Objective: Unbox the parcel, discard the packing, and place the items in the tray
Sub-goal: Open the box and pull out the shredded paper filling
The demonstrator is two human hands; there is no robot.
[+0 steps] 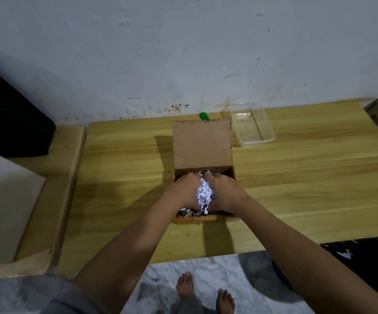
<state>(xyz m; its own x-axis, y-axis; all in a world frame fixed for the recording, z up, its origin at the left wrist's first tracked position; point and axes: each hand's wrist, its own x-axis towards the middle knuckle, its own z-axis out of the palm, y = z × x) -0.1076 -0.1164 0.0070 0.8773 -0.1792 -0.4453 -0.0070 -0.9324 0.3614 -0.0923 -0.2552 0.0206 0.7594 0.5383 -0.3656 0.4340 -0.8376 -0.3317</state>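
Left fingers (pixel 191 175): curled down into the open box, pressed against the left side of the crumpled packing; clamped on it together with the other hand.
Right fingers (pixel 210 177): bent over the right side of the same wad, closed against it; fingertips hidden in the box.
Left hand (pixel 184 189): back of the hand up, inside the box opening, touching the packing.
Right hand (pixel 225 191): back of the hand up, just beside the left hand, with the packing squeezed between the two.
Packing (pixel 204 192): a crinkled white and silvery wad, showing between the hands; more scraps lie in the box near its front wall.
Box (pixel 202 143): brown cardboard, standing on the desk in front of the person, its lid flap raised and leaning back toward the wall.
Items: cannot tell; whatever lies under the packing is hidden.
Tray (pixel 255 141): clear plastic, shallow, on the desk just beside the box's raised flap, to the right and farther back.
Green object (pixel 204 116): small, behind the flap near the wall, mostly hidden.
Desk (pixel 308 177): light wood grain, pushed against a scuffed white wall (pixel 183 53).
Floor (pixel 217 275): pale marbled surface, with bare feet below the desk edge.
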